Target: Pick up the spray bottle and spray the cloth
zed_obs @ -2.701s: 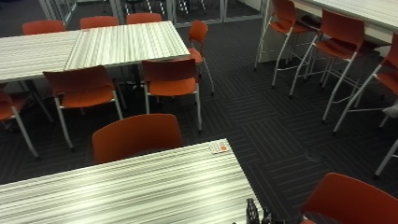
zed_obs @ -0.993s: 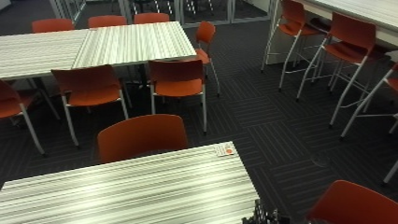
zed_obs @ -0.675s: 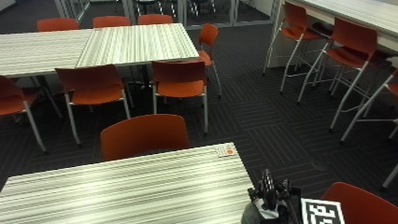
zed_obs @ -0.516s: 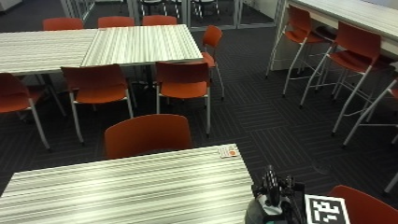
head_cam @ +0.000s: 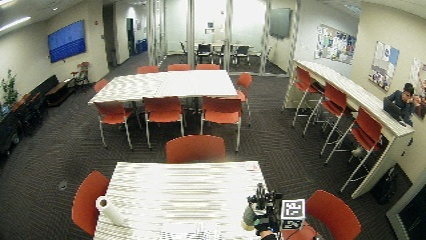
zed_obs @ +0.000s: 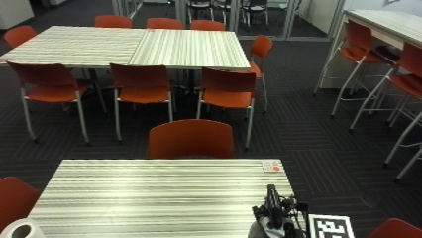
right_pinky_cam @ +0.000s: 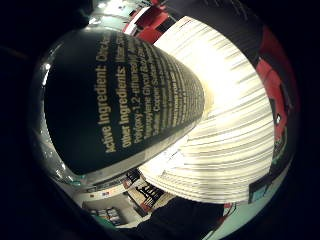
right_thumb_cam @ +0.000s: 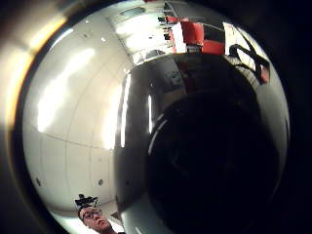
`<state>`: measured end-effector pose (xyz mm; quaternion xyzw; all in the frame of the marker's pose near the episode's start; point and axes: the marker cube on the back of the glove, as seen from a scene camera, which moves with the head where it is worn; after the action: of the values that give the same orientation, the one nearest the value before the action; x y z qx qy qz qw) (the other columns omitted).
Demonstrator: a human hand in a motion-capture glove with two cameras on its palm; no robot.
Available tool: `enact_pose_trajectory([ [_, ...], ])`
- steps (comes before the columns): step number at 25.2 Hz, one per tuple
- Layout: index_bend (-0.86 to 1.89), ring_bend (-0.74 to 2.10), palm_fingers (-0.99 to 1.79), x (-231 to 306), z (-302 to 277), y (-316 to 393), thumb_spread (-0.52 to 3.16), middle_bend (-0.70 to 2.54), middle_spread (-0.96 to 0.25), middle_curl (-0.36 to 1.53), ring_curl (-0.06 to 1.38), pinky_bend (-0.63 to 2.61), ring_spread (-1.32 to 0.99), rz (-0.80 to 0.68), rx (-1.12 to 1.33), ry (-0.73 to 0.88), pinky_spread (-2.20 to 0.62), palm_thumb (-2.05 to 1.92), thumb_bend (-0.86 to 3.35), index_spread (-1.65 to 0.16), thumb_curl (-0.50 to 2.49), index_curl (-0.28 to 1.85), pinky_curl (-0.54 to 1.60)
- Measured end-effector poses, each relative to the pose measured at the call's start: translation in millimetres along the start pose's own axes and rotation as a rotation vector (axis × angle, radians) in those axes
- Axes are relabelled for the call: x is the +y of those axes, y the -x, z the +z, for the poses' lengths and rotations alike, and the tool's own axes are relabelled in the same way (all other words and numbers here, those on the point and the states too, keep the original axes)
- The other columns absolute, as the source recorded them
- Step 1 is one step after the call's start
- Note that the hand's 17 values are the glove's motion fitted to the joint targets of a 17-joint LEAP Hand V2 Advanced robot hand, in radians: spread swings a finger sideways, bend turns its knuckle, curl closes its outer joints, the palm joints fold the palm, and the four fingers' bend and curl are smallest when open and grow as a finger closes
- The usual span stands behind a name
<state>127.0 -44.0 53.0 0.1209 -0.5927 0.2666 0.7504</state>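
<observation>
Where the table (zed_obs: 158,193) meets its near left corner, a roll (zed_obs: 20,230); at the far right corner, a card (zed_obs: 272,166). At the near right corner, right hand (zed_obs: 280,220) raised, with bottle (right_pinky_cam: 125,100) close against the palm, label facing it. Cannot tell whether fingers wrap it. Compared with 1.0 s ago, shows far more of the hand above that corner; viewpoint shifted too.
</observation>
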Motion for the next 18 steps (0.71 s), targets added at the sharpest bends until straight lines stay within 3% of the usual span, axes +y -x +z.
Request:
enact_pose_trajectory([
  [12, 0.72, 0.41, 0.80, 44.5, 109.9, 13.6, 0.90, 0.66, -0.11, 0.52, 0.42, 0.07, -0.16, -0.003, -0.062, 0.219, 0.08, 1.04, -0.02, -0.21, 0.58, 0.57, 0.03],
  [18, 0.69, 0.41, 0.83, 54.8, 122.5, 18.6, 0.88, 0.64, -0.10, 0.52, 0.42, 0.10, -0.16, 0.007, -0.041, 0.268, 0.08, 1.04, -0.02, -0.21, 0.59, 0.57, 0.05],
])
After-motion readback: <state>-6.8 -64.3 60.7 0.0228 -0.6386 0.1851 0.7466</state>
